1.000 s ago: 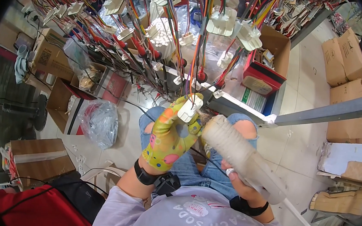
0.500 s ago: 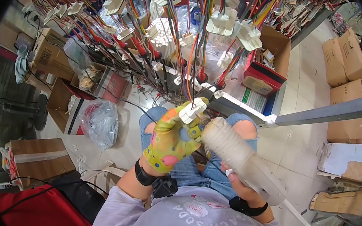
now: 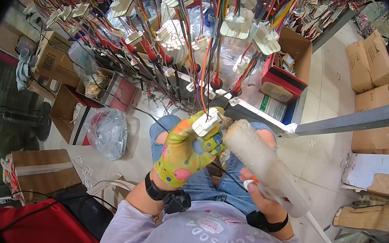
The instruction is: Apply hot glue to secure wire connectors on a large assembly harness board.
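While pinched at the fingertips of the gloved left hand point(image 3: 186, 153), noted at the centre of the frame: white connector point(image 3: 205, 122), long axis slanting from lower left to upper right. Just right of it, glue gun point(image 3: 266, 163), barrel wrapped in pale material, running from nozzle point(image 3: 226, 121) at upper left to white glue stick point(image 3: 320, 232) at lower right. Nozzle close by the connector's right end; cannot tell if touching. Left hand the nearer; underside of pinch hidden. Bare right hand point(image 3: 264, 200) farther to lower right, wrapped about the gun's handle, fingers partly out of sight beneath. Orange wire point(image 3: 203, 81) rising from connector toward upper edge.

Held in mid-air over jeans point(image 3: 197, 177), pale tiled floor point(image 3: 326, 83) around. Across the top, hanging white fittings point(image 3: 236, 24) on wire bundles. Plastic bag point(image 3: 106, 130) at left, cardboard boxes point(image 3: 373, 110) at right.
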The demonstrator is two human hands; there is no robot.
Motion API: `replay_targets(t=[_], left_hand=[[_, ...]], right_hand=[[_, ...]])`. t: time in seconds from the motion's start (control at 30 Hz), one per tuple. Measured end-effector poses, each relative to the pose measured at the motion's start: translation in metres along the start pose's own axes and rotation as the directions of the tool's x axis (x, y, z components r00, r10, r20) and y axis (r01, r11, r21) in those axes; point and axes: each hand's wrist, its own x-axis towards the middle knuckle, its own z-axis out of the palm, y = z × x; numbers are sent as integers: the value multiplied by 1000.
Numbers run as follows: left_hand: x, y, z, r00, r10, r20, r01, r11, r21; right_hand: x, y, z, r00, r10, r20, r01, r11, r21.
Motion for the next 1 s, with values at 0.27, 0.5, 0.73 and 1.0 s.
replay_targets(t=[0.27, 0.5, 0.73, 1.0], left_hand=[[12, 1, -7, 963, 248, 108, -267, 938, 221], [23, -5, -17, 853, 516, 82, -505, 776, 378], [30, -6, -17, 810, 575, 116, -564, 710, 422], [27, -12, -15, 686, 698, 205, -665, 487, 566]], right_hand=[[-2, -3, 0, 996, 79, -27, -66, 942, 328], [-12, 4, -2, 991, 107, 81, -110, 993, 43], [-7, -2, 0, 988, 151, 11, -144, 915, 378], [0, -12, 2, 989, 146, 34, -149, 937, 315]])
